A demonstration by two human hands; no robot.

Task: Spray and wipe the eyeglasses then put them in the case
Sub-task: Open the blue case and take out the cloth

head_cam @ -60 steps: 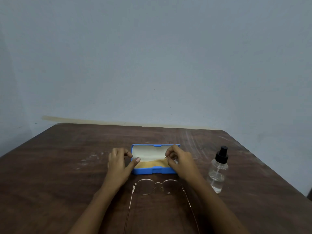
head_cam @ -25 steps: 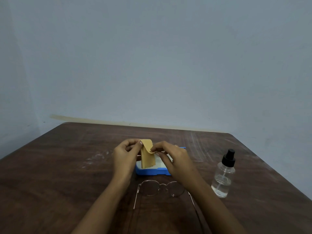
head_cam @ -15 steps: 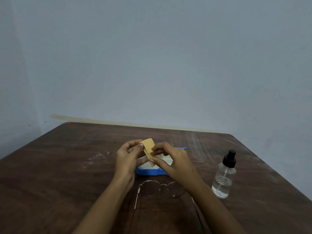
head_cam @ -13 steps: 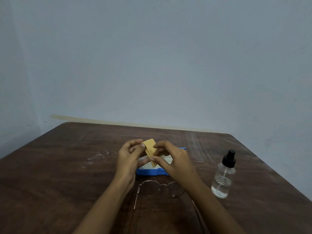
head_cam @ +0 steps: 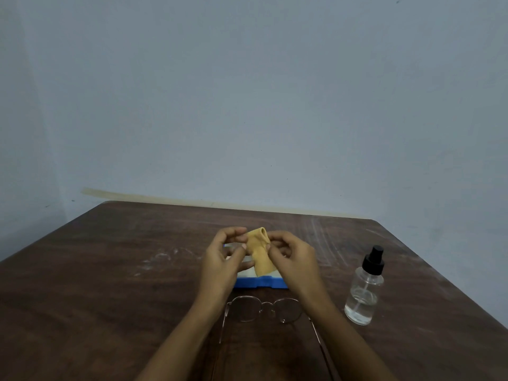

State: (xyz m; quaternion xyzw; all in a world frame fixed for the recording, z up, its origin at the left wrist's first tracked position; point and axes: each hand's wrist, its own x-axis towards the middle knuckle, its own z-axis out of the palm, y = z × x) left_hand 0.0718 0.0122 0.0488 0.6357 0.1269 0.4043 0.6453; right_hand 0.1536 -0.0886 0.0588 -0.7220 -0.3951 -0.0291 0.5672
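While both hands are taken up above them, the round-lensed, thin-wire eyeglasses lie unfolded and untouched, just on the person's side of the fingers and below them. Their lens row runs left to right, and the two temples trail back toward the person. The bridge falls about midway between the wrists, so neither hand is plainly nearer.

A small yellow cleaning cloth hangs between the hands. The left hand pinches its upper left edge between thumb and fingertips. The right hand pinches the upper right edge in the same way. All fingers are curled onto the fabric, which folds over at the top and drapes downward.

Directly beneath the fingers, and just beyond the lenses, sits the open blue plastic case, with its pale lining partly hidden by the cloth.

A clear spray bottle with a black nozzle stands upright, well out to the right of the right-hand fingers and apart from everything else. By this layout, spraying probably falls to the right hand, which must first release the cloth.

Everything rests on a dark brown wooden desk.
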